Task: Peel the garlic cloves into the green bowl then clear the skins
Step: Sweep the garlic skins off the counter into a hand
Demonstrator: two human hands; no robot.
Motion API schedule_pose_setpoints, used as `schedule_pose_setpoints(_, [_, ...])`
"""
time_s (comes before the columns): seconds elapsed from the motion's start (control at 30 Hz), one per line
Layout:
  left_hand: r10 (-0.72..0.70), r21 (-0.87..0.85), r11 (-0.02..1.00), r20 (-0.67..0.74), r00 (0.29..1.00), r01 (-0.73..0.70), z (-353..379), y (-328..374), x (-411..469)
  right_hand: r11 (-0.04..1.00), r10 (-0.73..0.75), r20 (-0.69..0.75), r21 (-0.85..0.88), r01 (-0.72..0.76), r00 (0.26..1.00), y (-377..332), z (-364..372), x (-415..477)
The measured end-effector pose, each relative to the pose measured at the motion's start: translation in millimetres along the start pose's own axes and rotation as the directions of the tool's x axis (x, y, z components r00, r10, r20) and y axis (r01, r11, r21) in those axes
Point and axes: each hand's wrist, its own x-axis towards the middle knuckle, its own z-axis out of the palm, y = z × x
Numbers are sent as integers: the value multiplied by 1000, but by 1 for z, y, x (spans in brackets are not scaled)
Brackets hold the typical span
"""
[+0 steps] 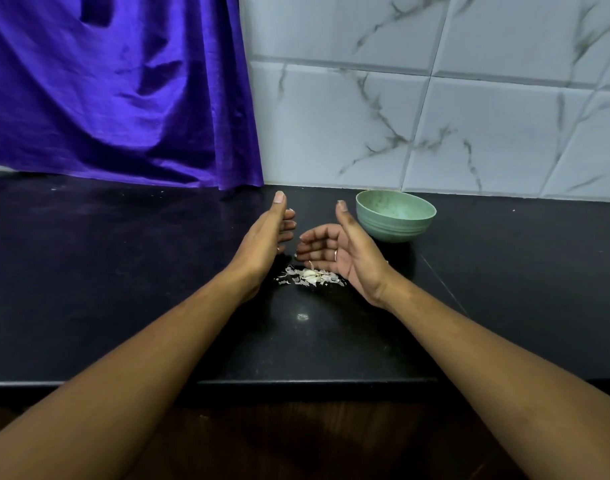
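Note:
A small heap of white garlic skins with a pale clove or two among them lies on the black counter. My left hand and my right hand hover just beyond the heap, palms facing each other, thumbs up, fingers loosely curved, nothing held. A ring shows on a finger of my right hand. The green bowl stands upright to the right of my right hand, near the wall; I see nothing inside it from this angle.
A purple cloth hangs at the back left down to the counter. White marble-look tiles form the wall behind the bowl. The counter's front edge runs below my forearms, with a seam at the right.

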Motion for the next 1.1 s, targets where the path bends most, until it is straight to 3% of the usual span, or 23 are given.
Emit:
schedule_pose_setpoints(0.07, [-13, 0, 1000, 17, 1000, 13, 2, 1, -1, 997, -56, -66, 46, 59, 996, 1, -4, -4])
schedule_pose_setpoints(0.2, [-35, 3, 999, 48, 998, 35, 12, 0, -4, 977, -142, -424, 87, 196, 895, 1, -18, -4])
schedule_pose_setpoints(0.3, [-71, -51, 996, 82, 994, 75, 26, -1, -9, 988, -68, -532, 82, 131, 844, 2, -27, -1])
schedule_pose_setpoints(0.43, [-89, -226, 966, 159, 983, 124, 36, 3, -19, 998, 5, -496, 56, 26, 868, 5, -25, 6])
schedule_pose_setpoints(0.57, [-18, -299, 954, -12, 1000, 13, 24, 12, -13, 992, -127, -449, -59, 112, 884, 10, -21, 5])
schedule_pose_setpoints(0.83, [-10, -173, 985, -136, 991, -14, 17, 2, -4, 971, -229, -255, -130, 202, 939, 5, -11, 7])
schedule_pose_setpoints(1.1, [11, -138, 990, -130, 991, -29, 17, 1, -2, 950, -264, -200, -225, 218, 944, 5, -12, 8])
